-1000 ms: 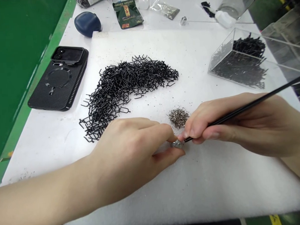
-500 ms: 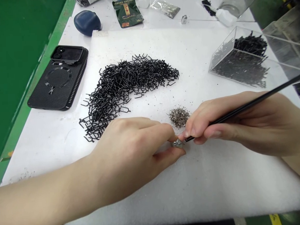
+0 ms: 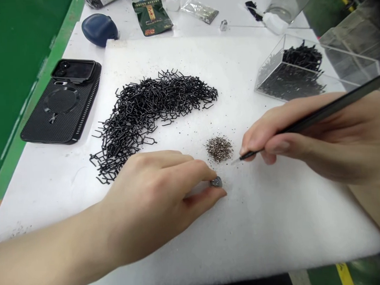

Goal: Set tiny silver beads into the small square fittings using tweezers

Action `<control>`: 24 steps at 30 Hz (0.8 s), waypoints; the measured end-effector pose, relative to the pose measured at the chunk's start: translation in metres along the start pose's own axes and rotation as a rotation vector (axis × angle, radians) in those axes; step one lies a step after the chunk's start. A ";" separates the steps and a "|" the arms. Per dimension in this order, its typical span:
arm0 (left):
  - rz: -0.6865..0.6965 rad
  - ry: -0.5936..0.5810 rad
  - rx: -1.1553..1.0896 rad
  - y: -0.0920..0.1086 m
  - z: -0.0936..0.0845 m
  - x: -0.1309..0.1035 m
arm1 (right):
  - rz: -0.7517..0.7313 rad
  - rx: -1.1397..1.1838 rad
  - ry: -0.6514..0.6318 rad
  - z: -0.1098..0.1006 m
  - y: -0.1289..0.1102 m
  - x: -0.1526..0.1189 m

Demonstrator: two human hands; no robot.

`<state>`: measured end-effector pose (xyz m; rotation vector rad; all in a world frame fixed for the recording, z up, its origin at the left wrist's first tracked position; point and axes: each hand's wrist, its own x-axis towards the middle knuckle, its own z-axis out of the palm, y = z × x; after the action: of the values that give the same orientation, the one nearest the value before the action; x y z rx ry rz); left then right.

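Between thumb and forefinger, my left hand (image 3: 167, 193) pinches a small silvery metal piece (image 3: 216, 182) just above the white foam sheet (image 3: 258, 223). My right hand (image 3: 302, 138) grips black tweezers (image 3: 313, 115) like a pen. Their pale, thin tip points down-left, apart from the metal piece and close to a small heap of tiny brownish-silver metal bits (image 3: 219, 149). Whether the tip carries a bit is too blurred to tell. Behind my left hand lies a curved pile of black forked pieces (image 3: 157, 102).
A black phone (image 3: 62, 101) lies at the left, with a dark blue rounded object (image 3: 99, 29) behind it. At the right stands a clear box (image 3: 287, 68) holding black pieces. A green packet (image 3: 152, 17) and a clear bag (image 3: 200, 10) lie at the back.
The tweezers' tip has left the metal piece; my right hand has drawn back, up and to the right, toward the heap's side. My left hand keeps its pinch. The whole view has shifted slightly.
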<state>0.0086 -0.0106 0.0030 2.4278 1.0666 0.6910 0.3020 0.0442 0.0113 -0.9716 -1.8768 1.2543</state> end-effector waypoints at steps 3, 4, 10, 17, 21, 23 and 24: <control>0.003 -0.011 0.029 -0.001 0.001 0.001 | -0.021 -0.155 0.015 -0.009 0.002 0.002; -0.001 -0.008 0.032 -0.001 0.001 0.002 | -0.014 -0.173 0.005 -0.010 0.003 0.003; 0.008 0.020 0.006 -0.004 0.004 0.004 | -0.034 -0.102 -0.069 -0.011 0.008 0.005; 0.004 0.001 0.014 -0.006 0.005 0.000 | -0.075 -0.135 -0.051 -0.011 0.012 0.005; 0.010 0.006 0.031 0.000 0.001 0.002 | -0.105 -0.124 -0.070 -0.012 0.014 0.006; 0.013 0.008 0.022 0.000 0.002 0.003 | -0.104 -0.132 -0.070 -0.013 0.014 0.006; 0.013 0.005 0.020 -0.001 0.003 0.003 | -0.103 -0.136 -0.064 -0.013 0.014 0.005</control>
<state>0.0116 -0.0078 0.0005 2.4532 1.0650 0.6946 0.3138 0.0583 0.0027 -0.9014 -2.0568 1.1213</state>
